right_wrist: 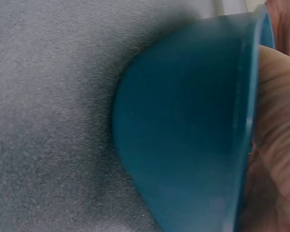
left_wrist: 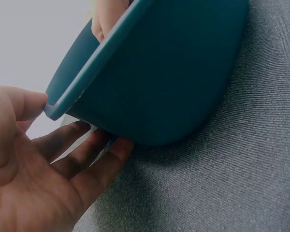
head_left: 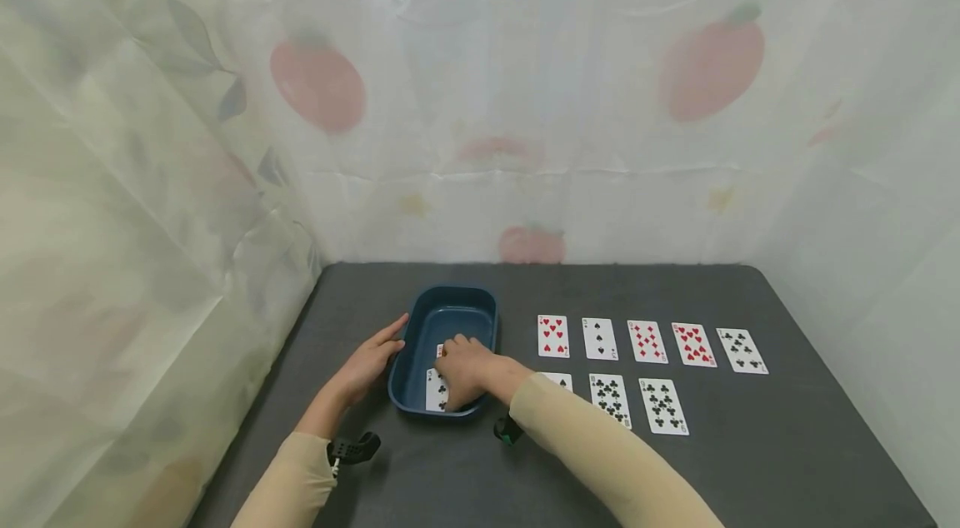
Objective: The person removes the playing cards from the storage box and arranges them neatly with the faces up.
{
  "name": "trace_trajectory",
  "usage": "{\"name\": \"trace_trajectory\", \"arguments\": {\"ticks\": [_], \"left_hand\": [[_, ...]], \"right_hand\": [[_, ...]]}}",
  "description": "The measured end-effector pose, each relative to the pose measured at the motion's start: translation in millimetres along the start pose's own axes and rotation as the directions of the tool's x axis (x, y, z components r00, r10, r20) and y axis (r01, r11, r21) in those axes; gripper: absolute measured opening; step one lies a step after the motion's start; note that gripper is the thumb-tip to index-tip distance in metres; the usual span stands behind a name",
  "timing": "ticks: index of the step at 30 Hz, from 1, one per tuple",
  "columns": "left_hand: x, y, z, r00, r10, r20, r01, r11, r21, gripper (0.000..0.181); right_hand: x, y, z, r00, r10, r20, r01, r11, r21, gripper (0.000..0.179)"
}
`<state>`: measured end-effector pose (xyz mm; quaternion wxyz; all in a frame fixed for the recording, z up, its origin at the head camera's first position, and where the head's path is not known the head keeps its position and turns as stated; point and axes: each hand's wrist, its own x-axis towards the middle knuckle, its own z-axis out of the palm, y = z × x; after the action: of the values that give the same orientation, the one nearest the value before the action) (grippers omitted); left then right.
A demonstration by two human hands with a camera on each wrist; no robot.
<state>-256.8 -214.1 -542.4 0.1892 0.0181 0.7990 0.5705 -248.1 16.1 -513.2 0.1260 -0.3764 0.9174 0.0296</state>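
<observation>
A deep blue tray (head_left: 442, 292) with rounded corners stands on the dark table, left of the laid-out cards. My left hand (head_left: 369, 367) holds its left side; in the left wrist view the thumb is on the rim and the other fingers are against the outer wall. Inside the tray, my right hand (head_left: 467, 371) bends down over playing cards. A black-suited card (head_left: 435, 391) shows beside its thumb, and a corner of a red-marked card (head_left: 439, 351) shows further up. The palm hides the rest of them, and I cannot tell whether the fingertips pinch one.
To the tray's right, face-up playing cards lie in two rows. The far row has several, among them a seven of hearts (head_left: 553, 336); the near row includes a club card (head_left: 663, 406) and one partly behind my right sleeve (head_left: 600, 445). Printed curtains (head_left: 525, 95) surround the table.
</observation>
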Motion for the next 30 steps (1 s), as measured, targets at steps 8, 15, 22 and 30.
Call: {"name": "trace_trajectory", "arguments": {"ticks": [8, 15, 22, 30], "left_hand": [[-0.3, 1.9, 1.4, 1.000, 0.006, -0.016, -0.005, 0.999, 0.034, 0.055], [-4.5, 2.6, 3.0, 0.999, 0.009, -0.039, -0.006, 0.998, 0.064, 0.058], [-2.7, 3.1, 4.0, 0.999, 0.007, -0.050, -0.005, 0.999, 0.054, 0.057], [-2.4, 1.9, 0.2, 0.999, 0.011, -0.049, -0.007, 0.998, 0.068, 0.058]], "right_hand": [[-3.7, 4, 0, 0.995, -0.021, -0.100, 0.012, 0.996, -0.087, 0.071], [-26.2, 36, -19, 0.976, -0.020, -0.215, 0.029, 0.999, 0.039, 0.080], [-88.9, 90, -32, 0.952, 0.029, -0.306, 0.009, 0.992, 0.122, 0.084], [-174.9, 162, -14, 0.939, 0.137, -0.316, -0.084, 0.981, 0.175, 0.087]]}}
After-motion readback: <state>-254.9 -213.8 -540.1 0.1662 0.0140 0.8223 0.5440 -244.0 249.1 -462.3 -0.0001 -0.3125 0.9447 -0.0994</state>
